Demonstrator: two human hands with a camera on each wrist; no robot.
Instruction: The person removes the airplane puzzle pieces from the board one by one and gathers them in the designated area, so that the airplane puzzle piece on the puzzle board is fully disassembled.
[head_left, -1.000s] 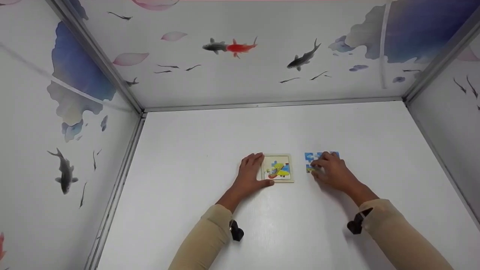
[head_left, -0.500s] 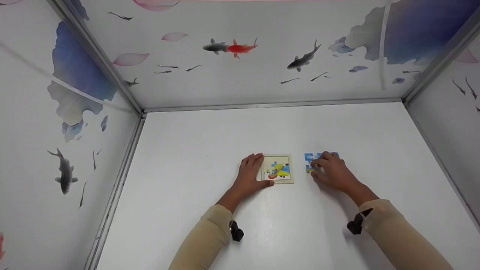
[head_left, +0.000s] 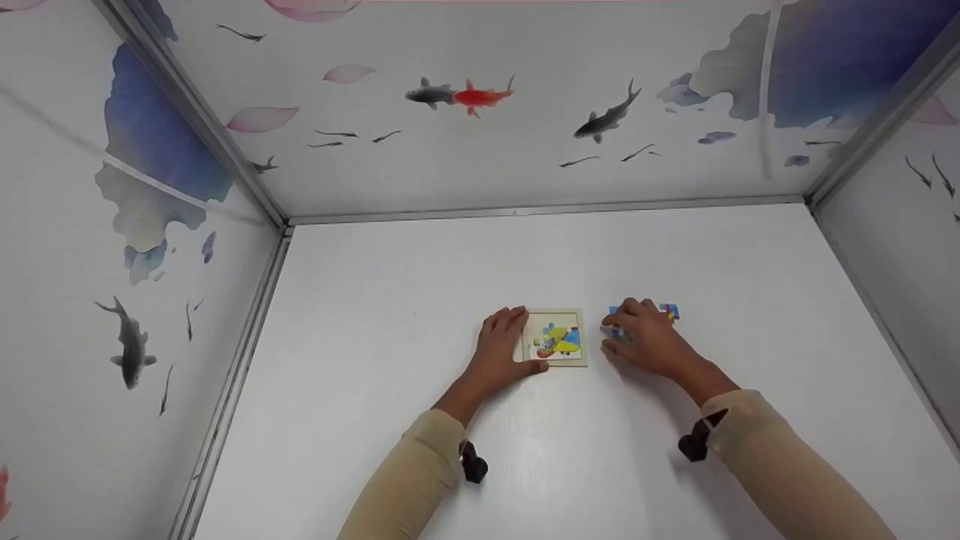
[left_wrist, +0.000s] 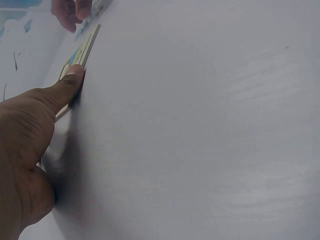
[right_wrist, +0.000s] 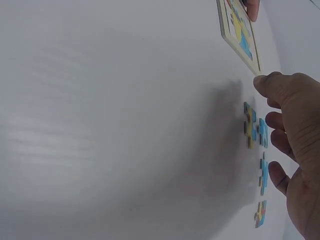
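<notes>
In the head view, a square wooden puzzle frame [head_left: 585,337] lies on the white table with a yellow airplane picture [head_left: 559,341] partly filling it. My left hand [head_left: 501,350] holds the frame, fingertips at its upper left corner and thumb on its lower edge. My right hand [head_left: 652,341], fingers bent and spread, hovers over loose puzzle pieces [head_left: 670,309] to the right of the frame and hides part of them. In the right wrist view, blue and yellow pieces [right_wrist: 250,125] lie below that hand [right_wrist: 300,130]; no piece shows between its fingertips.
White panels printed with fish, petals and blue shapes stand at the back [head_left: 525,165] and both sides. A grey metal rail [head_left: 450,214] runs along the table's back edge. Black wrist cameras [head_left: 472,461] sit by both sleeves.
My right hand has shifted left over the loose pieces, uncovering the upper right one and covering more of the left ones. The left hand and the frame have stayed in place.
</notes>
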